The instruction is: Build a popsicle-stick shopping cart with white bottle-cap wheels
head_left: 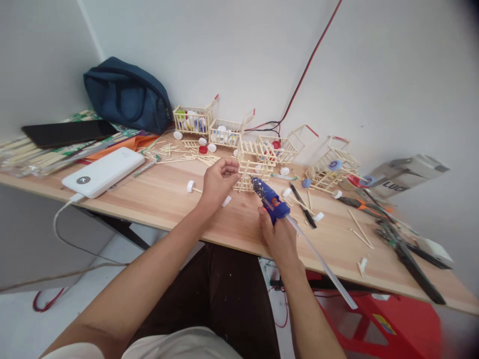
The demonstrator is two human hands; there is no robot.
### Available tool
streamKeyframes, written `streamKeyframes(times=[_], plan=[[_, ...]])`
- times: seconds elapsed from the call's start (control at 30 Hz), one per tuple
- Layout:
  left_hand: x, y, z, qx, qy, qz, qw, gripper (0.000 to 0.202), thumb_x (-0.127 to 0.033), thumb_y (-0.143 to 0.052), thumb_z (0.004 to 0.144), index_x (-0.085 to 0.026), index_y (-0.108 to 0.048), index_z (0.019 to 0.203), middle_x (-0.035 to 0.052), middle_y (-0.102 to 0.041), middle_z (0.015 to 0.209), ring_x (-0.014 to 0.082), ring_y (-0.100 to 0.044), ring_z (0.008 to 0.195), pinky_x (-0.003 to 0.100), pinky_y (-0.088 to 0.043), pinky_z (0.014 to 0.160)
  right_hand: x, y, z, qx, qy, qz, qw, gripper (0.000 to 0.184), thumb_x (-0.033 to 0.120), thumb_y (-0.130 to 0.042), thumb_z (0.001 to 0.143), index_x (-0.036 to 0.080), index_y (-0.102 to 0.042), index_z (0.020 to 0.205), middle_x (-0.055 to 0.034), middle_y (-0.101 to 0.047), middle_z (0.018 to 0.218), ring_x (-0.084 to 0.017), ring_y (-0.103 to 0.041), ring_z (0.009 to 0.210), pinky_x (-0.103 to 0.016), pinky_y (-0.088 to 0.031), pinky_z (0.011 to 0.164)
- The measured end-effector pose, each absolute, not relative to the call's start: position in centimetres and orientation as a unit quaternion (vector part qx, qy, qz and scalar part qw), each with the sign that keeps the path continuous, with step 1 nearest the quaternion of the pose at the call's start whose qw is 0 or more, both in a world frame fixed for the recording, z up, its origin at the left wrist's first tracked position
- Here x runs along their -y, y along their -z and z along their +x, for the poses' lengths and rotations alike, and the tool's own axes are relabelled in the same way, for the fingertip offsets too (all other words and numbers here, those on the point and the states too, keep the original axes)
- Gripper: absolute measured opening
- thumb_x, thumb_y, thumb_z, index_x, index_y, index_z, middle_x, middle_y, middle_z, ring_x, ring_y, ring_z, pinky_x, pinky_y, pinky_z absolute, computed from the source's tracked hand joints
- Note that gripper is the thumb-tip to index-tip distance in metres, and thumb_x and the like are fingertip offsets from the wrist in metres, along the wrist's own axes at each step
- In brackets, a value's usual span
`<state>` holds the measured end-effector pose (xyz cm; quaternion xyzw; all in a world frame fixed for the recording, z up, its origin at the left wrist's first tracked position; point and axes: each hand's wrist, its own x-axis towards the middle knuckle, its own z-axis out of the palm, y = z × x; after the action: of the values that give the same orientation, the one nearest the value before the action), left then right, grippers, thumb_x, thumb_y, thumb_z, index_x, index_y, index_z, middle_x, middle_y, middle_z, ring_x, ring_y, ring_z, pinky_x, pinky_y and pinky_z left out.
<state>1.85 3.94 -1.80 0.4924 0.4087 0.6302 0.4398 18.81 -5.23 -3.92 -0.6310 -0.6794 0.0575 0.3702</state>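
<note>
My right hand (279, 234) grips a blue glue gun (269, 198) with a long clear glue stick (322, 262) trailing out its back. The gun's nozzle points at a small cart frame made of wooden sticks (254, 172) on the wooden table (232, 224). My left hand (219, 180) is closed in a pinch on a thin wooden stick (232, 174) held against the left side of that frame. A white bottle-cap wheel on a stick (191, 187) lies just left of my left hand.
Several finished stick carts (192, 120) with cap wheels stand along the wall. A white power bank (103, 172), a black phone (67, 132) and a blue bag (127, 94) are at left. Pliers and cutters (396, 239) lie at right. A red stool (377, 324) is below.
</note>
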Motion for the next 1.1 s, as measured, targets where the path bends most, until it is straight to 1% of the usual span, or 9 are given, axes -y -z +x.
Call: streamKeyframes(times=[0.37,0.57,0.83,1.1], plan=[[-3.91,1.86,1.81,-0.411,-0.629,0.496,0.435,0.024,-0.008,-0.067,0.063,-0.017,-0.064,0.085,-0.0013,-0.066,0.076,0.0119,-0.064,0.075,0.024,-0.051,0.076,5.17,3.78,18.67,0.674,-0.05,-0.639,0.367,0.061,0.07,-0.032,0.091,0.02,-0.067,0.092,-0.0066,-0.065,0.063,-0.026,-0.065,0.062,-0.034,-0.048,0.062],[-4.01,2.02,1.82,-0.406,-0.63,0.498,0.436,0.024,-0.008,-0.068,0.063,-0.017,-0.064,0.085,-0.0012,-0.066,0.076,0.0117,-0.064,0.075,0.024,-0.051,0.075,5.17,3.78,18.7,0.669,-0.055,-0.648,0.359,0.062,0.071,-0.031,0.092,0.02,-0.066,0.088,-0.0073,-0.064,0.063,-0.026,-0.066,0.065,-0.035,-0.048,0.067],[-4.24,2.4,1.79,-0.398,-0.637,0.499,0.433,0.024,-0.009,-0.069,0.063,-0.016,-0.064,0.085,-0.0011,-0.067,0.077,0.0118,-0.064,0.075,0.024,-0.05,0.075,5.32,3.63,18.64,0.664,-0.056,-0.657,0.354,0.06,0.071,-0.032,0.09,0.02,-0.064,0.085,-0.0057,-0.063,0.061,-0.025,-0.065,0.064,-0.033,-0.048,0.063],[-4.17,2.27,1.81,-0.4,-0.636,0.5,0.432,0.024,-0.007,-0.069,0.062,-0.016,-0.064,0.084,-0.0012,-0.067,0.077,0.0117,-0.064,0.075,0.023,-0.05,0.075,5.23,3.65,18.58,0.663,-0.053,-0.66,0.35,0.061,0.072,-0.03,0.09,0.021,-0.063,0.082,-0.0056,-0.062,0.06,-0.025,-0.064,0.062,-0.033,-0.047,0.063]])
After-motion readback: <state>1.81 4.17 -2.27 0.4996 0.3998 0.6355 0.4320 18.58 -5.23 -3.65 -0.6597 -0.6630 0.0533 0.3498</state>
